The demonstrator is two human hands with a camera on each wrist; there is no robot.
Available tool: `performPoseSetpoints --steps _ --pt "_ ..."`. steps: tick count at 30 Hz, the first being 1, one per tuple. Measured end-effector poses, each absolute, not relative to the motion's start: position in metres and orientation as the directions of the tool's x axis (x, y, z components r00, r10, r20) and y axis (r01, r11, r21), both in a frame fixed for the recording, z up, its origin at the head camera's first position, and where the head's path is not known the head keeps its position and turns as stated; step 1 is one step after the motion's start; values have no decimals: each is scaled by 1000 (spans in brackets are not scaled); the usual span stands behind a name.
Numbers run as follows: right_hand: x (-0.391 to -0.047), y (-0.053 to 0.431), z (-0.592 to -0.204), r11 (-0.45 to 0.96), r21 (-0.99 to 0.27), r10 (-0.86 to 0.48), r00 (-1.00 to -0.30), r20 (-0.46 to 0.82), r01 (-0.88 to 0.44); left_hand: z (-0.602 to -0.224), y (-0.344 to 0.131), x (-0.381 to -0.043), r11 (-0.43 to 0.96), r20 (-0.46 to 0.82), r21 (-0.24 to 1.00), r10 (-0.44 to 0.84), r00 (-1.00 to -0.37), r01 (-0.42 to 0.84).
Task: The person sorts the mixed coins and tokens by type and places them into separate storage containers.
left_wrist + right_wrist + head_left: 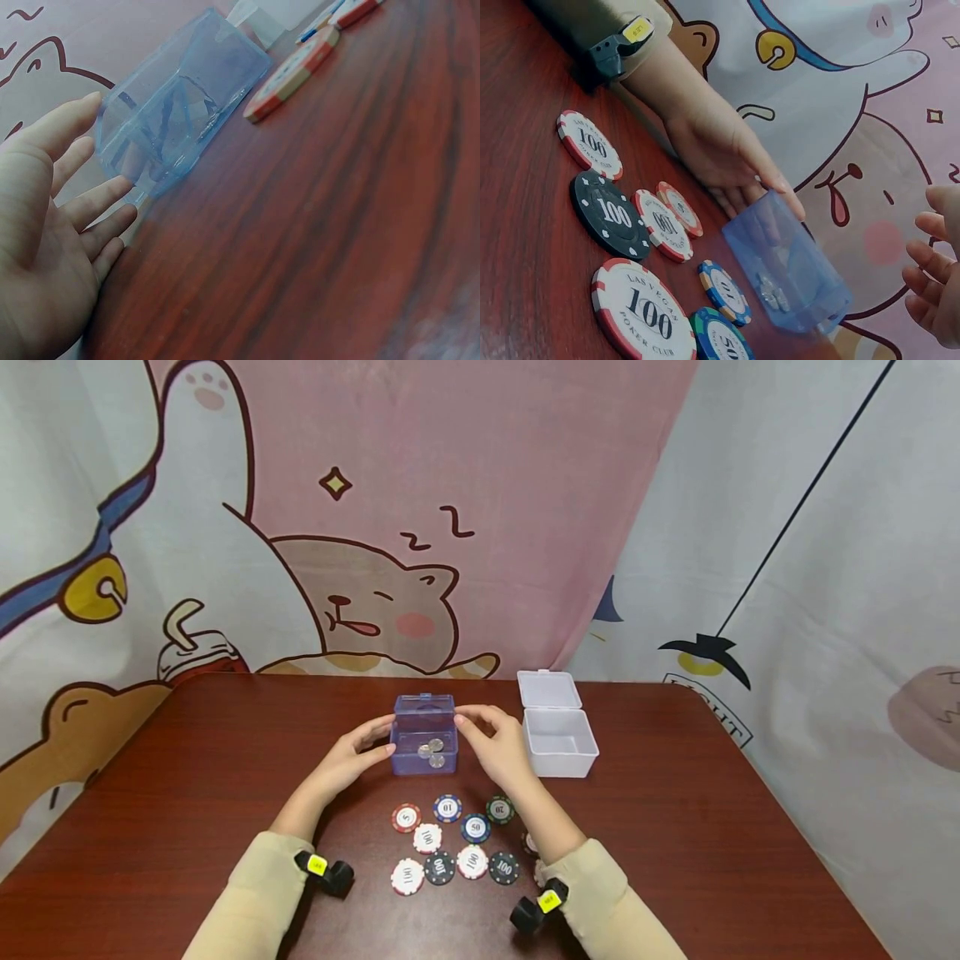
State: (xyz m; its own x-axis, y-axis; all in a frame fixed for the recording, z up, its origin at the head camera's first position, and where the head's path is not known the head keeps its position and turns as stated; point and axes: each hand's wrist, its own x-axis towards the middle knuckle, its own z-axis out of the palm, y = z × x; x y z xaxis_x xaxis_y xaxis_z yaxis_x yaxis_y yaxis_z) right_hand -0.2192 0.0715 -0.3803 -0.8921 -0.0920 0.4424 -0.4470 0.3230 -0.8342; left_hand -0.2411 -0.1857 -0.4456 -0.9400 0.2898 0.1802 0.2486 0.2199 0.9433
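blue translucent plastic box [423,766], lid [424,704] raised, contains round silver coins [437,745]. left hand [351,757]: fingers spread, touching its side. right hand [501,747]: fingers loosely extended beside it.

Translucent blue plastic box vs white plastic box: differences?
The white plastic box looks larger than the translucent blue plastic box.
Blue box holds silvery discs; white box shows none.
Blue box sits between left hand and right hand; white box right of both.
Shared: both stand open on the brown grained table.
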Motion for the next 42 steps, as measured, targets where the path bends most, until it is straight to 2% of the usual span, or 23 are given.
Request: performPoseSetpoints --steps 7,17,22,28,36,42 --pt "-193 80 -349 301 -837 -70 -886 458 -456 -449 -186 -243 221 182 943 287 -941 250" --pt "-205 106 -367 275 -849 -68 -890 450 -450 -448 -186 -242 227 187 939 294 -937 259" --pt "-204 117 -361 283 -822 -55 -864 501 -494 -447 -186 -242 232 187 938 290 -939 258" --pt "-204 130 -353 279 -825 -28 -863 504 -491 -448 -186 -241 235 183 938 291 -939 256" --pt "-190 141 -326 316 -792 -20 -839 544 -522 -448 -186 -241 231 189 938 288 -939 260" --pt "-195 155 -328 303 -799 -26 -843 538 -520 -446 -185 -241 251 178 935 284 -942 252"
